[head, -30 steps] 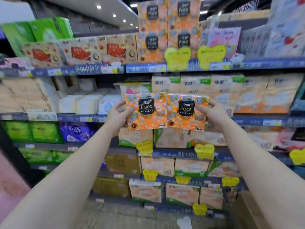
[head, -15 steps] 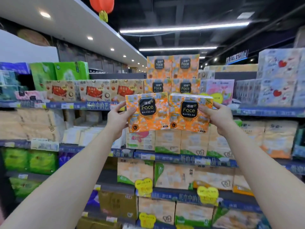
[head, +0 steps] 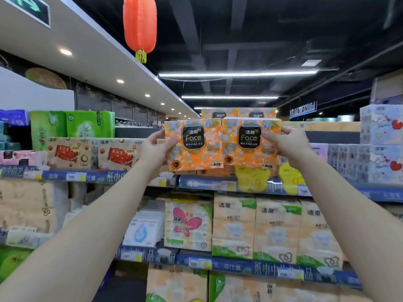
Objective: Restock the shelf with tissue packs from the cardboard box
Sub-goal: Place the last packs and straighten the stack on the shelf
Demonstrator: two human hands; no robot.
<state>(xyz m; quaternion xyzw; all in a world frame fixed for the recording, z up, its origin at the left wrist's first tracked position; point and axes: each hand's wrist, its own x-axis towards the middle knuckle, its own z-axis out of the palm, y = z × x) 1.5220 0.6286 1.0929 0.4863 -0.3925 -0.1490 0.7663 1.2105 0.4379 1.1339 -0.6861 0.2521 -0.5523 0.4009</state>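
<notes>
Two orange "Face" tissue packs are held side by side at top-shelf height. My left hand (head: 156, 149) grips the left edge of the left tissue pack (head: 194, 144). My right hand (head: 285, 142) grips the right edge of the right tissue pack (head: 250, 142). Behind them, a stack of the same orange packs (head: 237, 113) stands on the top shelf (head: 207, 184), mostly hidden by the held pair. The cardboard box is out of view.
Red-patterned tissue packs (head: 91, 153) and green packs (head: 72, 125) fill the top shelf at left; heart-print packs (head: 379, 144) stand at right. Lower shelves (head: 239, 264) hold white-and-green packs. Yellow price tags (head: 250, 177) hang from the shelf edge. A red lantern (head: 139, 25) hangs overhead.
Both hands have raised the two packs from the second shelf's level up to the top shelf, in front of the orange stack. My view has tilted upward.
</notes>
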